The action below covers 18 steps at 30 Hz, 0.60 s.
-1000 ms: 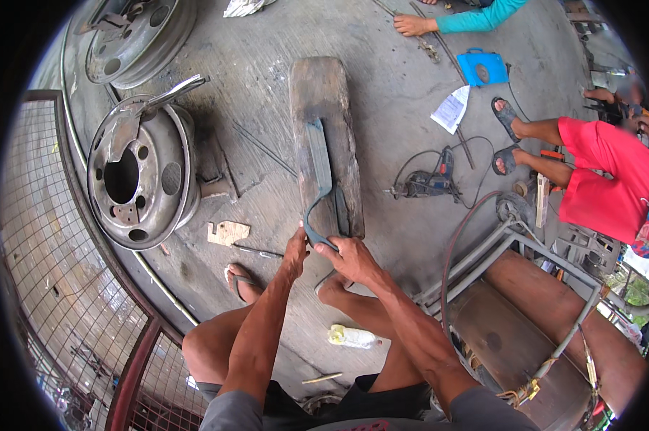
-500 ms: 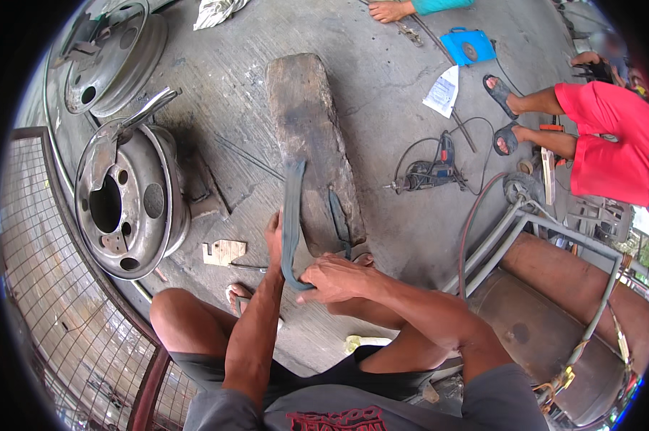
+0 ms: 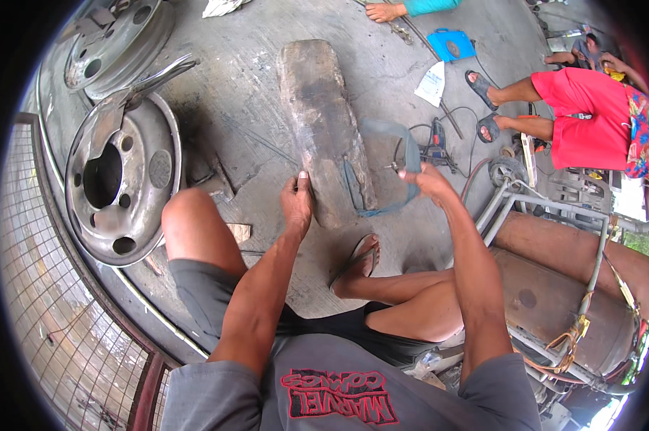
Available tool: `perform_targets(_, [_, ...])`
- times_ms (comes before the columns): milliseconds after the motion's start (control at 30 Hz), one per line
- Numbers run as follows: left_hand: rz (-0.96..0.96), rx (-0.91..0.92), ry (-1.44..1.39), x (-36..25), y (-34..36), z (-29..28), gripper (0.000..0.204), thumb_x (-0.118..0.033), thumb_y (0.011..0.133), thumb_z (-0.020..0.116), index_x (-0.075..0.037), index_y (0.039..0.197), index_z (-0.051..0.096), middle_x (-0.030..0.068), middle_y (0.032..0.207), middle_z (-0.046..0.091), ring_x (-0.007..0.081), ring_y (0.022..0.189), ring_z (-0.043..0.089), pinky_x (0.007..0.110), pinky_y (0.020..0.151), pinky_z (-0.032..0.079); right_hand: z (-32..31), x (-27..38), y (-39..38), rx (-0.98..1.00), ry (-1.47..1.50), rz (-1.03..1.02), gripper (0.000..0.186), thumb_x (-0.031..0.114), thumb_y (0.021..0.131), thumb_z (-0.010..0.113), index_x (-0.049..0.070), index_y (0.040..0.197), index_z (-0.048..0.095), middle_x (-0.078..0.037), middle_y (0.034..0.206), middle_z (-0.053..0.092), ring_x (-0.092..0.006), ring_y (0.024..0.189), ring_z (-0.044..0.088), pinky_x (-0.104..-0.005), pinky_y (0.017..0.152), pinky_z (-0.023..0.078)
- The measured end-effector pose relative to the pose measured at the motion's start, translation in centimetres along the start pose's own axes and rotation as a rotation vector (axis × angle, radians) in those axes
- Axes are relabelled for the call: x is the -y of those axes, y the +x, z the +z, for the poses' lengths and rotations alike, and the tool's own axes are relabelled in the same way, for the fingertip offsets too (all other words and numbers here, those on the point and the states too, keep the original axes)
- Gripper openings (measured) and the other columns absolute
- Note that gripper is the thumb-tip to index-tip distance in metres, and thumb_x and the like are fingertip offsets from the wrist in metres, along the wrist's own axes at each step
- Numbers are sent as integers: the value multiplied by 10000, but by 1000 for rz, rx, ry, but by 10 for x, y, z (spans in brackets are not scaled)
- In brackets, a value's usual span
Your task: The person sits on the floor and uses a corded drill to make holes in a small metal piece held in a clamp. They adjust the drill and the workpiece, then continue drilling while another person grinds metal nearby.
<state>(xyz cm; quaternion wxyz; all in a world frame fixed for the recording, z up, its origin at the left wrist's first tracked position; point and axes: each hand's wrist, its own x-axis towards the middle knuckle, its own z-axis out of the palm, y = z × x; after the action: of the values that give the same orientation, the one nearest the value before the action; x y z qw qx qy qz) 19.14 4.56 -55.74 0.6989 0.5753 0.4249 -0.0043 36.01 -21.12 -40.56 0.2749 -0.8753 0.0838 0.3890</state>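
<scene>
A thick, worn wooden block [image 3: 317,118] lies lengthwise on the floor in front of me. My left hand [image 3: 297,200] grips the near part of its left edge, thumb pointing up and fingers partly hidden. Off the block's right side a blue-grey flat strap [image 3: 389,129] stands out in a wide loop. One stretch of the strap lies against the block's right face. My right hand [image 3: 432,183] is closed on the loop's outer right end, its thumb towards the block.
Steel wheel rims [image 3: 123,179] are at the left by a mesh panel [image 3: 59,287]. A power drill [image 3: 436,147] lies beyond my right hand. A person in red shorts [image 3: 583,118] stands at right, near a tank in a metal frame [image 3: 554,287]. Another person's hand [image 3: 385,11] is at the top.
The strap has gone from the block's left side to a loop on its right. My right hand has moved right and away from me with it; my left hand is now at the block's edge.
</scene>
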Motion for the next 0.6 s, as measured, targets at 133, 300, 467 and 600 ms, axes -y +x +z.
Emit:
perform_targets(133, [13,-97,127,48,16,-20,519,-393,1065,585,101,1176,693,163,1031,739,245,936,638,387,892,497,46,-19,0,6,-350,-47,647,322,994,682,139,1571,453,-226,1292,702,-321,984,736,-455,927,555])
perform_targets(300, [-13,156,70,22,-31,-3,535,-408,1082,496,54,1300,655,317,1245,683,469,1160,633,443,1029,471,90,-15,2,-112,-181,-144,808,543,1013,606,66,1618,365,-280,1514,546,-412,1335,587,-482,1129,436])
perform_targets(467, [-32,422,-202,22,-19,-21,732,-543,1085,438,-29,1604,378,285,1578,441,428,1484,399,435,1201,335,151,12,-21,-261,-2,-110,945,753,855,691,84,1504,532,-250,1427,622,-397,1349,576,-458,1116,441])
perform_targets(600, [-127,373,-101,41,-20,-9,875,-654,1064,382,-83,1689,163,269,1700,211,431,1579,200,464,1276,207,153,10,-17,-249,48,-113,921,752,844,701,101,1480,562,-231,1362,667,-381,1299,608,-459,1089,457])
